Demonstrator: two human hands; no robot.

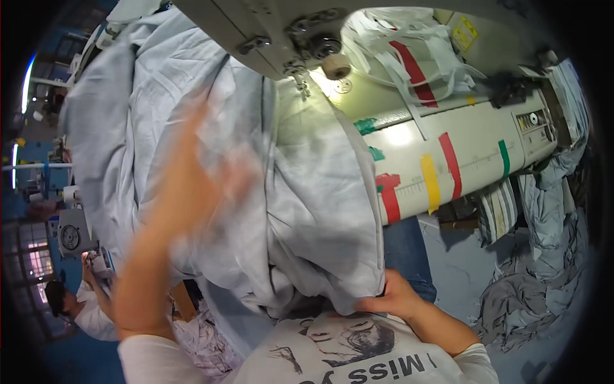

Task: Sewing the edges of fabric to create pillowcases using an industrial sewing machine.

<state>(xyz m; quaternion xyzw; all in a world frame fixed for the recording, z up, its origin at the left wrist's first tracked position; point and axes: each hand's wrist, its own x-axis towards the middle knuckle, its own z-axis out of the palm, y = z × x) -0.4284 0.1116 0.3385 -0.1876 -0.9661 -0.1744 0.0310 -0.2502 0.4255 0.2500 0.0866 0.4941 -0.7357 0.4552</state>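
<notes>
- pinching the cloth (326, 185) by its near right edge: right hand (396, 297), thumb on top, fingers underneath.
- left hand (198, 173): over the cloth's left part, badly blurred; cannot tell whether it grips, presses or is free.
- cloth position: pale grey, bunched left of the ruled bed (473, 169), spread up to beneath the needle area (303, 86), near edge by the wearer's shirt (332, 345). cannot tell if the foot is down on it.
- risk (judged): loose folds at left could slip under the needle and be caught as an extra layer; cause, deep bunching close to the foot.
- risk (judged): the right edge could skew if the right hand pulls harder than the left steadies.
- risk (judged): loose ribbons (377, 45) behind the needle could snag if drawn forward with the cloth.
- count: hands, two; machine head (224, 22), one; worked cloth, one visible mass, layers uncountable.
- count: red tapes (451, 166), three; long yellow tape (430, 182), one; long green tape (504, 158), one; ribbons, too tangled to count.
- count: co-worker (93, 313) at far left, one; floor heap (524, 301) at right, one, pieces not separable.
</notes>
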